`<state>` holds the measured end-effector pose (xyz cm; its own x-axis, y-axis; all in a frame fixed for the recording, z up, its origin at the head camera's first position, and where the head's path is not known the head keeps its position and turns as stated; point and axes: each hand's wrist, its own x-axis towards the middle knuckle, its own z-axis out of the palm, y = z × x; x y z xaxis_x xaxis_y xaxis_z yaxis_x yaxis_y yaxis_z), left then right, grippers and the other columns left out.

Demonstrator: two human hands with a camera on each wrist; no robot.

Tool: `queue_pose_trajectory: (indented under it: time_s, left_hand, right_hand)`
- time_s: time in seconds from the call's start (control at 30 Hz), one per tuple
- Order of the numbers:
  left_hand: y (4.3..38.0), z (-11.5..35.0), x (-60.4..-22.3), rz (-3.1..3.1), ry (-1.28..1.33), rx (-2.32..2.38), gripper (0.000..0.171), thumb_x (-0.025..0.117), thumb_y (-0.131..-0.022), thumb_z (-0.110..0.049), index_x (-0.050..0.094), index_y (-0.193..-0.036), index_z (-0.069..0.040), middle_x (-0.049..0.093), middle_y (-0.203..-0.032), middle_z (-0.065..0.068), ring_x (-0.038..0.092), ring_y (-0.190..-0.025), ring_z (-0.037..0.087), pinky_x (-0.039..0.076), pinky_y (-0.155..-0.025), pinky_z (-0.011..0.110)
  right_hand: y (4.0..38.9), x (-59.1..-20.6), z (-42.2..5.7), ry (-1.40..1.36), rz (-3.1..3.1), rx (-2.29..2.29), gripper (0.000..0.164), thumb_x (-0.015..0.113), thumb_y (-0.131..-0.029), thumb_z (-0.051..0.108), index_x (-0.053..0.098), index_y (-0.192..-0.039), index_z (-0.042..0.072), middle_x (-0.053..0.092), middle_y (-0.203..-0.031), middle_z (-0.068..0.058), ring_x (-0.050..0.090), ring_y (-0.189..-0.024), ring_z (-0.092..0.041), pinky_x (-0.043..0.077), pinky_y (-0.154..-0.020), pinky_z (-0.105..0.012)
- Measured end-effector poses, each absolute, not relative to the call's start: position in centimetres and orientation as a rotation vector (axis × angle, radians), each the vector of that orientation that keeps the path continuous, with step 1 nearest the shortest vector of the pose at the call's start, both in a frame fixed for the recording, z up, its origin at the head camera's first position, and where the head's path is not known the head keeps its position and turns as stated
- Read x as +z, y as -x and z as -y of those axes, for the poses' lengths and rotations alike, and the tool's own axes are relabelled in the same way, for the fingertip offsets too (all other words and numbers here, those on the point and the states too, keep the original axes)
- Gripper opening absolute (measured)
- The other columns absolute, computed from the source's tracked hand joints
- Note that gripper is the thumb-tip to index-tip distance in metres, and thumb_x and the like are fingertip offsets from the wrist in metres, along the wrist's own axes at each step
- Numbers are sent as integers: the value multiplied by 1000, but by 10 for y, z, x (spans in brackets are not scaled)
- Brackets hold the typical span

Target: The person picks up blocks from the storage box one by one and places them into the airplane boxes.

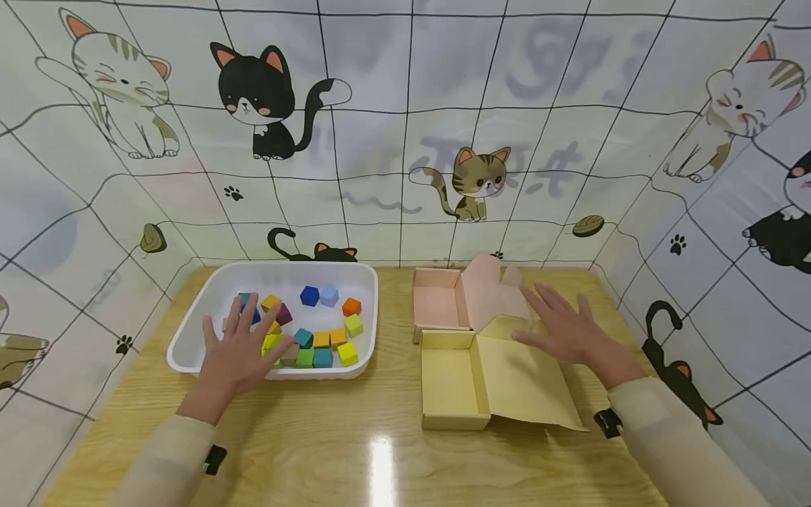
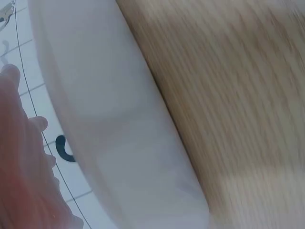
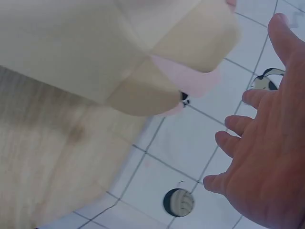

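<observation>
My left hand point(image 1: 237, 355) is spread over the left part of a white plastic tub point(image 1: 190, 345), its fingers straight and holding nothing. Several small coloured cubes lie in the tub, among them a dark blue cube point(image 1: 310, 296), an orange-red cube point(image 1: 351, 306) and a yellow cube point(image 1: 348, 353). On the right, my right hand point(image 1: 564, 327) hovers with fingers extended by the lids of two cardboard boxes. The pink box point(image 1: 437, 299) stands behind the yellow box point(image 1: 451, 380); both have their lids folded out to the right. Nothing is in the right hand.
Everything stands on a wooden table point(image 1: 317, 443). A white cloth point(image 1: 380, 141) with a grid and cartoon cats hangs behind the table and along both sides. In the left wrist view, the tub's outer wall point(image 2: 109, 105) fills the middle.
</observation>
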<state>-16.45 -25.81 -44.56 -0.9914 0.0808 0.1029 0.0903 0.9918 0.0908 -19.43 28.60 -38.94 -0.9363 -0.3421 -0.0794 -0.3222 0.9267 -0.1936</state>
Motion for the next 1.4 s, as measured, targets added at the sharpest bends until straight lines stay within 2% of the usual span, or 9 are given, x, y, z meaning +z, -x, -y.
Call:
queue_pose_trajectory:
  time_s: [0.13, 0.37, 0.67, 0.9, 1.13, 1.4]
  left_hand:
    - [164, 270, -442, 2999, 140, -145, 74, 39, -93, -66, 27, -154, -25, 12, -162, 20, 2, -151, 43, -2, -108, 81]
    - [159, 286, -439, 2968, 127, -165, 73, 39, -96, -62, 33, -151, -15, 21, -159, 24, 13, -147, 45, 4, -110, 77]
    - [164, 312, -448, 2999, 39, -235, 73, 36, -97, -61, 32, -150, -11, 21, -154, 31, 15, -141, 53, 9, -111, 75]
    - [167, 316, -450, 3008, -25, -354, 74, 34, -98, -60, 32, -149, -6, 19, -153, 35, 15, -139, 59, 15, -111, 74]
    - [167, 315, -456, 3008, -112, -414, 75, 32, -97, -61, 32, -149, -7, 11, -155, 35, 6, -141, 59, 7, -111, 76]
    - [161, 316, -465, 3002, -167, -353, 77, 31, -97, -63, 34, -148, -6, 6, -155, 36, 5, -139, 61, 7, -112, 75]
  right_hand:
    - [199, -372, -273, 597, -2984, -233, 88, 52, -91, 62, 23, -155, 9, 21, -160, -23, 23, -145, -46, 4, -112, -75]
    - [207, -351, -241, 712, -2962, -160, 85, 53, -92, 61, 27, -154, 8, 24, -160, -20, 22, -147, -43, 7, -118, -67]
    - [212, -341, -184, 1010, -2935, -58, 72, 61, -92, 47, 41, -147, 6, 43, -151, -17, 39, -141, -37, 20, -119, -62]
    - [222, -353, -133, 1136, -2878, 35, 61, 60, -94, 44, 48, -142, 8, 53, -143, -11, 47, -136, -32, 26, -119, -55]
    - [228, -375, -87, 1149, -2806, 146, 58, 59, -95, 46, 49, -141, 13, 55, -141, -6, 50, -133, -26, 32, -117, -47]
    - [233, -394, -50, 1157, -2792, 26, 49, 60, -95, 42, 55, -137, 18, 59, -137, -1, 52, -131, -22, 36, -116, -45]
